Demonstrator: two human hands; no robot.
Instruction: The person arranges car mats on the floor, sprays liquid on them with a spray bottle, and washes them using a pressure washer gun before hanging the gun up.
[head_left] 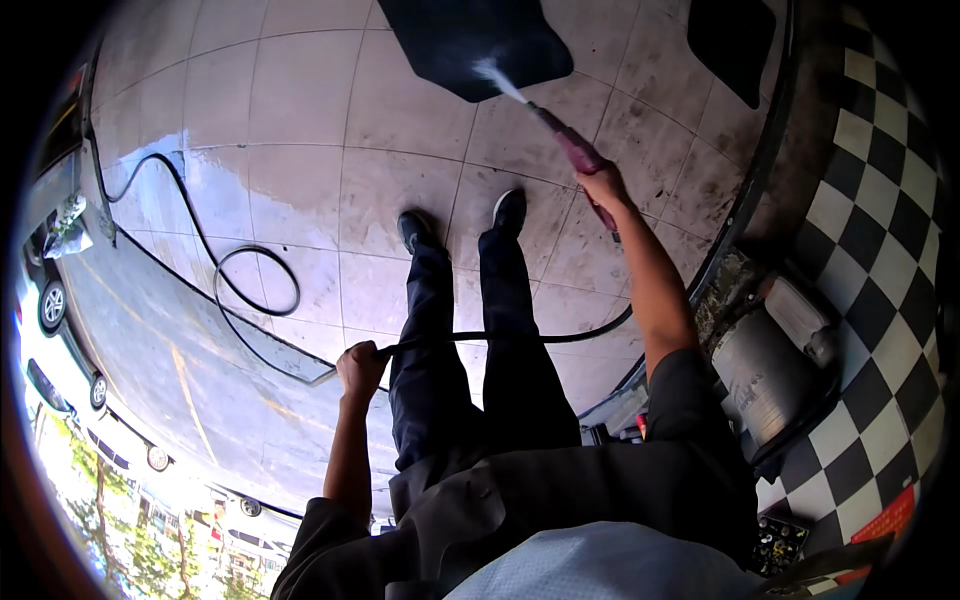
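Observation:
My right hand (603, 186) is closed around the grip of a dark red spray gun (572, 146). A white jet of water (498, 78) leaves its nozzle and strikes the near edge of a black floor mat (470, 45) lying on the tiles. Down at my left side, my left hand (361, 368) is wrapped around a black hose (470, 337). From there the hose passes across the front of my legs and curves up toward the spray gun; the other way it runs to a loop on the floor at the left.
A second black mat (732, 45) lies at upper right. Wet tiles (215, 190) show at left. A dark raised edge (735, 215) borders the checkered wall (868, 235), beside a grey cylindrical container (762, 375). Parked cars (60, 300) stand along the road at far left.

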